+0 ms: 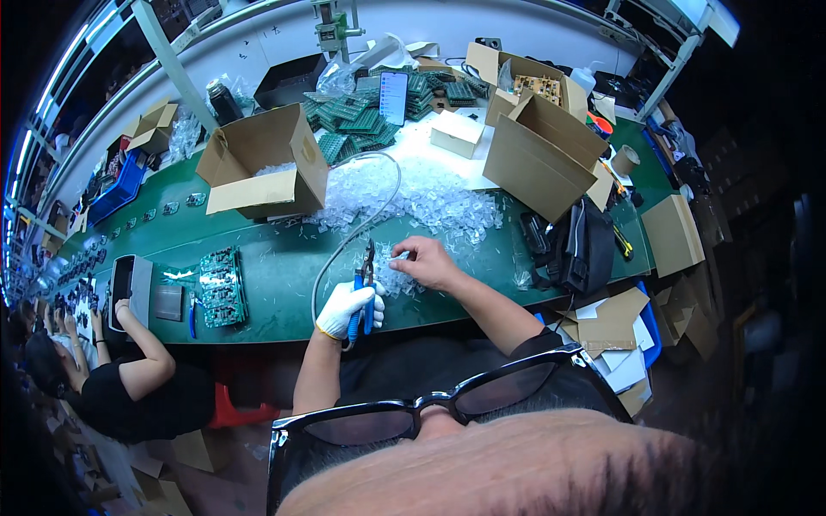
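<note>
Now cutters [368, 268] jut from the clasping left hand [344, 308], near the right hand [428, 265], whose hold is unclear.

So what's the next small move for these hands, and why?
Perhaps bring the right hand slightly toward the blue-handled tool: the gloved left hand holds it with its tip pointing up, close by, and small clear pieces lie below the right fingers. Whether they pinch one, I can't tell.

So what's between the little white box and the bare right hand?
A big heap of clear plastic bits, then some green table, in the head view.
</note>
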`<action>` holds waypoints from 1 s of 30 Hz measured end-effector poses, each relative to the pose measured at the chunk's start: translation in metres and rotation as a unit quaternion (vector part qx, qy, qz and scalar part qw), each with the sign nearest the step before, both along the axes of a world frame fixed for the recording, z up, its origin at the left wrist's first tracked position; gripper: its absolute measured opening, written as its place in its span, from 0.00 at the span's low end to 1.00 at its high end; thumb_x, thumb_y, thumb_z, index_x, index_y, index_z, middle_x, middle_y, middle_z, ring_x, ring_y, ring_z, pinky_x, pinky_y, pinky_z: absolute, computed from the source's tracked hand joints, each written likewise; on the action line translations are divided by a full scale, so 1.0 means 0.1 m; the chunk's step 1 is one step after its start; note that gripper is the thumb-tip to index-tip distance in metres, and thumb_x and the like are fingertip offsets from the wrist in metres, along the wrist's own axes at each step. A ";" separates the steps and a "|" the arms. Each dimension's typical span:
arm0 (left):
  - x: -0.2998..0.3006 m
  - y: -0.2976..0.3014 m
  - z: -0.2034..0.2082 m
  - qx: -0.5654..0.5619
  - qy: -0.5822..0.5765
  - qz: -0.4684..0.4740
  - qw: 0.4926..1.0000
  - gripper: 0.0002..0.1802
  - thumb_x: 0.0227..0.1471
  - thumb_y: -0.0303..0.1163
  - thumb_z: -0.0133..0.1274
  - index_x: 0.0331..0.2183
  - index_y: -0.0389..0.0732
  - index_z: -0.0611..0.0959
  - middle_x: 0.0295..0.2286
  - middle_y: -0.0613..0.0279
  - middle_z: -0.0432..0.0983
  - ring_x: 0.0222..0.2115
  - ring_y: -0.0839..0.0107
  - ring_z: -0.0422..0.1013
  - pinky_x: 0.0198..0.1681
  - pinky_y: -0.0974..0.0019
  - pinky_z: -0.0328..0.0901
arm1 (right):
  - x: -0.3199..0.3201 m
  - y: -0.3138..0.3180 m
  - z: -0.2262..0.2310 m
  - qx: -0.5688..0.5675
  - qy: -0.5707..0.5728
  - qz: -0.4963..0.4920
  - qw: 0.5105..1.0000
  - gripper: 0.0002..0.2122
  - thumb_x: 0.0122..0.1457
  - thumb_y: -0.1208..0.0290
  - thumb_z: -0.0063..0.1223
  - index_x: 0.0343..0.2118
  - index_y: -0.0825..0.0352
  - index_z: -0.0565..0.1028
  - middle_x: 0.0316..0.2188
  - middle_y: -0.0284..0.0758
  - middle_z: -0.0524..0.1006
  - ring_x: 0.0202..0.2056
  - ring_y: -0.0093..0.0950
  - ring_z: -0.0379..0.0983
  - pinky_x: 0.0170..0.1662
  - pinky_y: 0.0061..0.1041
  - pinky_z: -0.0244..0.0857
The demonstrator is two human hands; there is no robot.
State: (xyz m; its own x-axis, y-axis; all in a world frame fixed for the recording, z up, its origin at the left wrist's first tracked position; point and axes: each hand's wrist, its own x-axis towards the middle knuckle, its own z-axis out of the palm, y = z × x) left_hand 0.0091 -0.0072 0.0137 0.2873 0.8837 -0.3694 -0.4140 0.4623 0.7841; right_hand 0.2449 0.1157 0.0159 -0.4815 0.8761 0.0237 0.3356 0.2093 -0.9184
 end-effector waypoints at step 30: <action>-0.04 0.05 -0.08 -0.012 -0.021 -0.047 0.999 0.29 0.59 0.45 0.66 0.51 0.30 0.81 0.34 0.54 0.83 0.31 0.64 0.81 0.38 0.55 0.81 | -0.06 0.37 -0.16 -0.290 0.280 0.054 0.913 0.07 0.67 0.73 0.63 0.45 0.66 0.78 0.39 0.30 0.80 0.38 0.23 0.78 0.41 0.25 0.72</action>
